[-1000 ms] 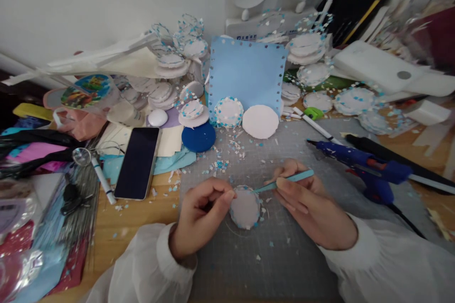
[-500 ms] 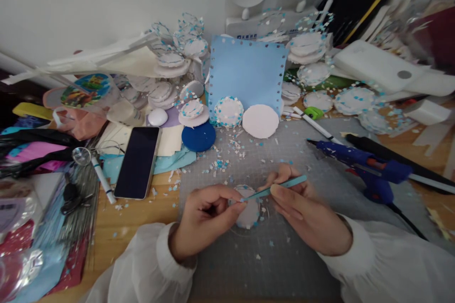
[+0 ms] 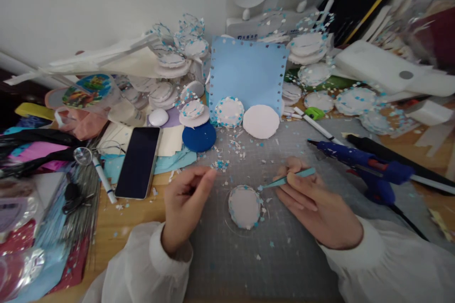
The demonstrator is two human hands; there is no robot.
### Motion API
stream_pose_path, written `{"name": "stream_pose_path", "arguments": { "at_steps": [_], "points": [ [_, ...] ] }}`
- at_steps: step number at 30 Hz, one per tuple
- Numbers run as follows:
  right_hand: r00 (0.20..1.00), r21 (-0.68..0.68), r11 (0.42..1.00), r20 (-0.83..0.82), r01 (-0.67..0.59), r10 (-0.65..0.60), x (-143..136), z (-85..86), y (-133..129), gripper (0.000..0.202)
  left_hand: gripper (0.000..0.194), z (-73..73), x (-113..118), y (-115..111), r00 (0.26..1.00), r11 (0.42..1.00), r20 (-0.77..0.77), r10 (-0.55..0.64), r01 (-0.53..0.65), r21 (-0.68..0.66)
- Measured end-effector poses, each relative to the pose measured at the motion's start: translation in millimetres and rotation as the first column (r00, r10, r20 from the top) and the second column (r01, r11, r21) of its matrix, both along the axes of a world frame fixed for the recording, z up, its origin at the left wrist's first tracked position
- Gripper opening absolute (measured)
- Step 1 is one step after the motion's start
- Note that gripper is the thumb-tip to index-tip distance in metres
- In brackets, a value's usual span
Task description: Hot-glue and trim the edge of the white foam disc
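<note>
1 pair of tweezers (image 3: 280,181) in right hand (image 3: 314,206), 1 disc (image 3: 244,207)

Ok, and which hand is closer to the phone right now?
Left. The left hand is right of the phone and a little nearer the person; the right hand is much farther right, past the small round disc, holding the teal tool.

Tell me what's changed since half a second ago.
The left hand has moved left, away from the tip of the turquoise tweezers and from over the small white disc, which now shows whole. The right hand has shifted slightly right, still holding the tweezers. The disc, phone and glue gun stayed put.
</note>
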State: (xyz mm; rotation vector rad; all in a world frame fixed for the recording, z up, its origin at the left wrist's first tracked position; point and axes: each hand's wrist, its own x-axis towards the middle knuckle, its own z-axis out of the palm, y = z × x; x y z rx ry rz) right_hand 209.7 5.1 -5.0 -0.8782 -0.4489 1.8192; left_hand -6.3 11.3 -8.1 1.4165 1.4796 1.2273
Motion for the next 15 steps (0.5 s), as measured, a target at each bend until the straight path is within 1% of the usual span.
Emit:
{"name": "stream_pose_path", "arguments": {
  "at_steps": [2,5,9,13,15],
  "points": [
    [1.000,-0.003,1.000,-0.004,-0.002,0.002,0,0.0,1,0.019,0.019,-2.6,-2,5,0.995,0.995,0.013,0.095,-0.094,-0.023],
    [1.000,-0.004,1.000,0.031,-0.002,0.002,-1,0.7,1,0.022,0.022,-6.3,-4,9,0.988,0.987,0.016,0.156,-0.155,-0.046],
    [0.997,0.026,1.000,0.073,-0.010,0.008,0,5.2,2,0.025,0.017,-7.3,-3,11,0.981,0.980,0.023,0.192,-0.190,-0.049],
    [0.999,0.047,0.998,0.021,-0.029,0.028,0,10.9,0,0.026,0.017,-7.2,-2,12,0.976,0.978,0.096,0.194,-0.186,-0.090],
    [0.999,0.045,0.998,0.018,-0.044,0.043,0,11.9,-1,0.027,0.015,-8.2,-3,12,0.972,0.976,0.088,0.216,-0.211,-0.059]
  ]
}}
